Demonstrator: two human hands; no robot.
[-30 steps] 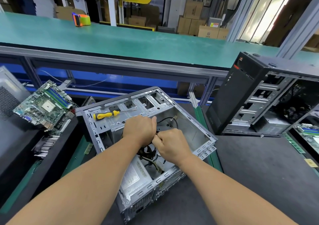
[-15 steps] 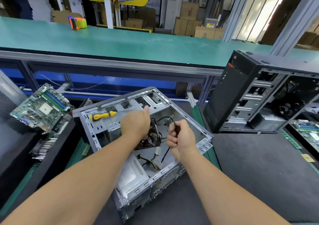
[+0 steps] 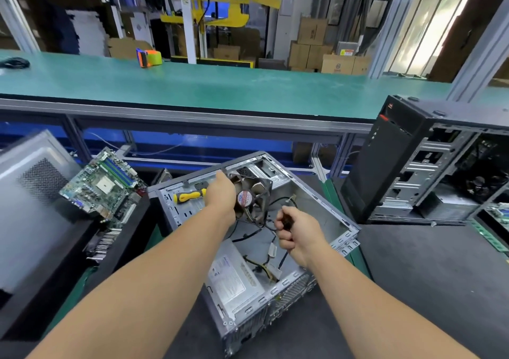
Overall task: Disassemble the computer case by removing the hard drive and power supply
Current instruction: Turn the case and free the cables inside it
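Electronics teardown workshop w/ factory floor behind. Long green bench [image 3: 220,89] runs across on aluminium frame. Near: open PC case [image 3: 316,201], loose motherboard [image 3: 102,185] left, 2nd tower [image 3: 407,160] right. Far: stacked boxes [image 3: 311,44], yellow machine [image 3: 234,9].

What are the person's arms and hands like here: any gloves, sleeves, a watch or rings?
Both arms are bare as far as the picture shows, with no sleeve in view. The left hand and right hand wear no gloves. No watch, wristband or strap shows on either wrist, and no ring shows on the fingers that can be seen.
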